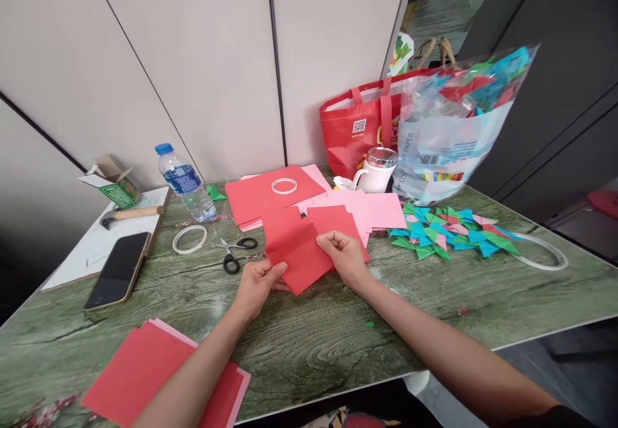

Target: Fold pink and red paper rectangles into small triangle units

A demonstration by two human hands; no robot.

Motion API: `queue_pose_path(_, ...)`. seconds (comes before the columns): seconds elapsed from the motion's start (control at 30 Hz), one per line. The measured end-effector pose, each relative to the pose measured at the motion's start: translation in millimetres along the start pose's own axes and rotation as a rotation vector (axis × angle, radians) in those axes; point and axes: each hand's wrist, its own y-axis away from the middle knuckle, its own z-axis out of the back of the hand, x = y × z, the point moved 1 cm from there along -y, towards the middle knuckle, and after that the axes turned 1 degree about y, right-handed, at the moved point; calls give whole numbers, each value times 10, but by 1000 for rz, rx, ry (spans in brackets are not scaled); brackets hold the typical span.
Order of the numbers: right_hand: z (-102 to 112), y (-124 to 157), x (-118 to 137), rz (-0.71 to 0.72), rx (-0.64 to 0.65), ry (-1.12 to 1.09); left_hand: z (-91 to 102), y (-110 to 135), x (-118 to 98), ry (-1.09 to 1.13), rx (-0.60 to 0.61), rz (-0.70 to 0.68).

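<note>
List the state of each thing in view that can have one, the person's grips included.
Red sheet: held, slightly curved
Left grip: closed on the sheet
Right grip: pinching the sheet
Scissors: lying, handles spread
Bottle: capped, standing
Phone: face up, screen dark
Small box: flaps open
Mug: lidded, upright
Hammer: lying down
Plastic bag: standing, filled
Red bag: standing, top open

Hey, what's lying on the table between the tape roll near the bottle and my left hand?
In the head view, black-handled scissors lie between that tape roll and your left hand, which pinches the red paper.
</note>
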Motion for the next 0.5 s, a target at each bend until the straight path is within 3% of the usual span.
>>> queue_pose_path(0.23, 22, -8, -1, -3, 5, -20, -18, -5, 18, 21, -15, -7)
queue_pose_path(0.5, 26, -19, -6, -10, 15, 35, 42, -24, -34, 98, -61, -125)
